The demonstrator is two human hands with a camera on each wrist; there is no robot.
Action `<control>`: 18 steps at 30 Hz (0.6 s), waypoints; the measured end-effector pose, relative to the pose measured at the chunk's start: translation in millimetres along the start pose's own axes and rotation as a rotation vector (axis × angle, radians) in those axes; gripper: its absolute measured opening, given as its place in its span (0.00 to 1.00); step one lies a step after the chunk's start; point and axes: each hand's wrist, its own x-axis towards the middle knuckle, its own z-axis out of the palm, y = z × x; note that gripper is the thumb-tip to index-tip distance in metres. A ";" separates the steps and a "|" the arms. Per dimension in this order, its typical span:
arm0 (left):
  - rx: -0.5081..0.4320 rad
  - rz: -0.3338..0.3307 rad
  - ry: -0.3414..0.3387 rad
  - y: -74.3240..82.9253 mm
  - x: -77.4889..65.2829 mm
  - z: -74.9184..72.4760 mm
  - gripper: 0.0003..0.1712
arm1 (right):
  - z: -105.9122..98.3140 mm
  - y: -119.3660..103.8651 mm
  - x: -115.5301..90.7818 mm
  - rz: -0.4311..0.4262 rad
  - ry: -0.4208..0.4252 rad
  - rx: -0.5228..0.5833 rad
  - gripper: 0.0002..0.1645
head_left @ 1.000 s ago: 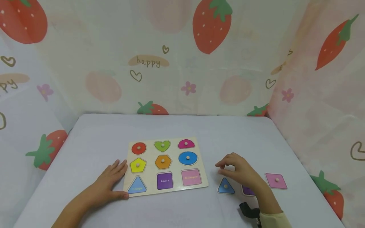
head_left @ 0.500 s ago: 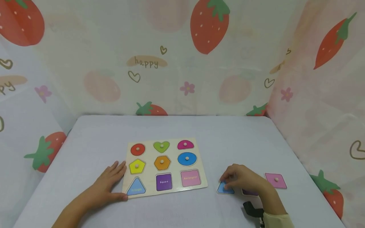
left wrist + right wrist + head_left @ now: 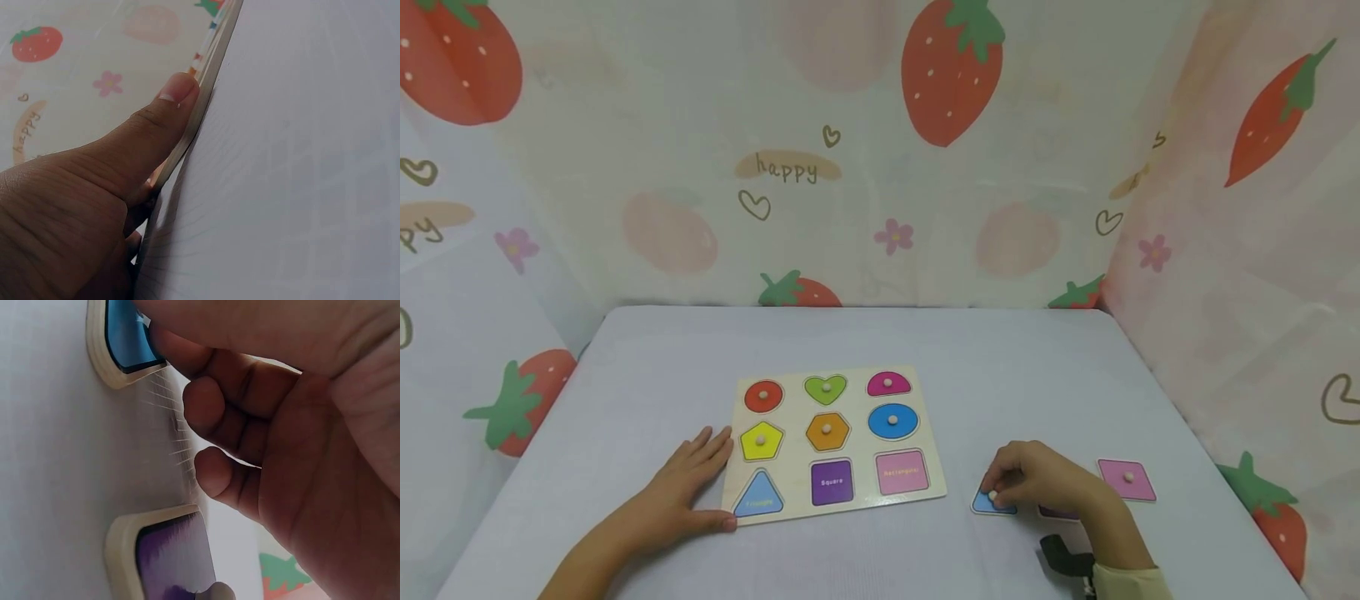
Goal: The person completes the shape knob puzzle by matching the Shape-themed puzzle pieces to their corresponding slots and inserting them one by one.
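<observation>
My left hand (image 3: 681, 487) lies along the left edge of a wooden peg puzzle board (image 3: 797, 496), fingers extended and thumb at the near corner. The left wrist view shows that thumb (image 3: 153, 119) against the board's edge. Right of the board, my right hand (image 3: 1041, 479) pinches the small knob of a blue triangle puzzle piece (image 3: 987, 505), which sits on the table. Close beside it, partly hidden under the hand, is a purple knobbed piece (image 3: 175, 556). A pink knobbed piece (image 3: 1127, 481) lies farther right.
The board's upper two rows hold knobbed shapes, such as a red circle (image 3: 763, 407) and orange hexagon (image 3: 827, 442). Its bottom row shows printed, knobless shapes. A black wrist-worn device (image 3: 1063, 558) hangs at the right wrist. Strawberry-print cloth (image 3: 842, 225) encloses the white table (image 3: 662, 358).
My right hand has come down from above the blue triangle piece and its fingers have closed on the knob. The left hand stays at the board's edge.
</observation>
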 end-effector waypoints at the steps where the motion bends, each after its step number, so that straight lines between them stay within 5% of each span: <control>1: -0.002 -0.001 -0.002 -0.1 0.1 0.0 0.69 | 0.1 -0.2 0.2 0.000 0.000 -0.001 0.06; 18: 0.011 -0.040 -0.019 4.0 1.3 -1.7 0.68 | 1.7 -7.1 0.9 0.018 0.043 -0.056 0.07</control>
